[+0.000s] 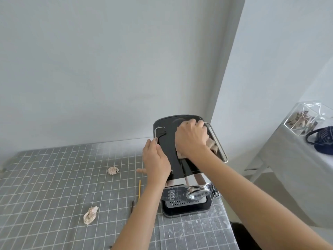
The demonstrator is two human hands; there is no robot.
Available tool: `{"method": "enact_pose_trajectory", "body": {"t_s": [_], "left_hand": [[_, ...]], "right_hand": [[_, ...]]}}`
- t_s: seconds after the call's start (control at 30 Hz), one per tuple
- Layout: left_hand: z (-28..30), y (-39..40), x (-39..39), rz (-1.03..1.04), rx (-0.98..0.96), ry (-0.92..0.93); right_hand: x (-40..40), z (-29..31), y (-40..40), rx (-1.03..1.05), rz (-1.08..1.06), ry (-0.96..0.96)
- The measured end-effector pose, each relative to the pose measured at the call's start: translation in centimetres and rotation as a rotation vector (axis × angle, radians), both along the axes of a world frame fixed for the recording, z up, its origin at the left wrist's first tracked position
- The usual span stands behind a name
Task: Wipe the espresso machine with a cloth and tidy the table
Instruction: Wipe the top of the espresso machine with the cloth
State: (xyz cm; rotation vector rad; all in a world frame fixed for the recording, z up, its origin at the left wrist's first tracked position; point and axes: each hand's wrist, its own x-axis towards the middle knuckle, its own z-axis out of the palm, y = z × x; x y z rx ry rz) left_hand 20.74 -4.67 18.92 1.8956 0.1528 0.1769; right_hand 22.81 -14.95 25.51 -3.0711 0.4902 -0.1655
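A black espresso machine (pixel 165 141) with chrome side rails stands at the right end of the table (pixel 54 177). My right hand (pixel 191 138) presses a beige cloth (pixel 212 146) onto its glossy top; most of the cloth is hidden under the hand. At the machine's left edge, my left hand (pixel 155 159) grips the side, thumb over the chrome rail. The chrome portafilter (pixel 198 193) and the perforated drip tray (pixel 180 204) show at the machine's front.
On the grey checked tablecloth lie two crumpled paper wads (pixel 113 170) (pixel 90 215), a yellow stick (pixel 139 189) and a dark stick (pixel 132 206). To the right, a second grey table (pixel 288 159) carries a clear box (pixel 306 120) and a dark blue bag (pixel 322 141).
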Motion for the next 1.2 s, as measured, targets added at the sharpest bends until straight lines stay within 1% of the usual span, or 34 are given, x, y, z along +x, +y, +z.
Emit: {"method": "enact_pose_trajectory", "body": {"t_s": [0.07, 0.1, 0.17, 0.2, 0.23, 0.3, 0.37, 0.57, 0.63, 0.8, 0.9, 0.97, 1.1, 1.2], "left_hand": [[0.0, -0.1, 0.2, 0.006, 0.017, -0.027], [-0.1, -0.1, 0.3, 0.01, 0.022, -0.036], [-0.1, 0.0, 0.5, 0.021, 0.017, -0.031], [-0.1, -0.1, 0.5, 0.021, 0.011, -0.021], [-0.1, -0.1, 0.5, 0.016, 0.007, -0.011], [0.0, -0.1, 0.5, 0.006, 0.007, -0.013], [-0.1, 0.0, 0.4, 0.004, 0.018, -0.025], [-0.1, 0.1, 0.3, 0.012, -0.003, -0.011], [-0.2, 0.0, 0.3, 0.017, -0.015, 0.001], [0.3, 0.0, 0.2, 0.016, -0.027, 0.016], [0.7, -0.1, -0.3, 0.04, 0.025, 0.063], [0.9, -0.1, -0.5, 0.046, 0.047, 0.085], [1.4, -0.3, -0.6, 0.059, 0.086, 0.087], [1.2, -0.2, -0.5, 0.044, 0.076, 0.074]], "right_hand": [[-1.2, -0.5, 0.8, -0.064, 0.02, -0.014], [-1.4, -0.8, 0.7, -0.061, 0.085, -0.052], [-0.5, -1.1, 0.1, 0.025, 0.272, -0.087], [0.2, -1.0, -0.3, 0.07, 0.333, -0.09], [1.0, -0.9, -0.6, 0.103, 0.345, -0.089], [1.7, -0.9, -0.7, 0.131, 0.268, -0.079], [1.0, -1.0, 0.0, 0.115, 0.166, -0.071], [-6.5, -0.4, -1.0, 0.018, -0.037, 0.041], [-7.0, 0.0, -1.9, -0.009, -0.035, 0.096], [-3.1, 1.7, -2.5, -0.014, 0.045, 0.184], [-3.0, 2.0, -2.1, -0.169, 0.108, 0.265], [-4.0, 1.9, -1.6, -0.228, 0.118, 0.284], [-5.3, 2.0, -1.1, -0.19, 0.072, 0.268], [-6.3, 2.8, -1.2, -0.128, 0.136, 0.215]]}}
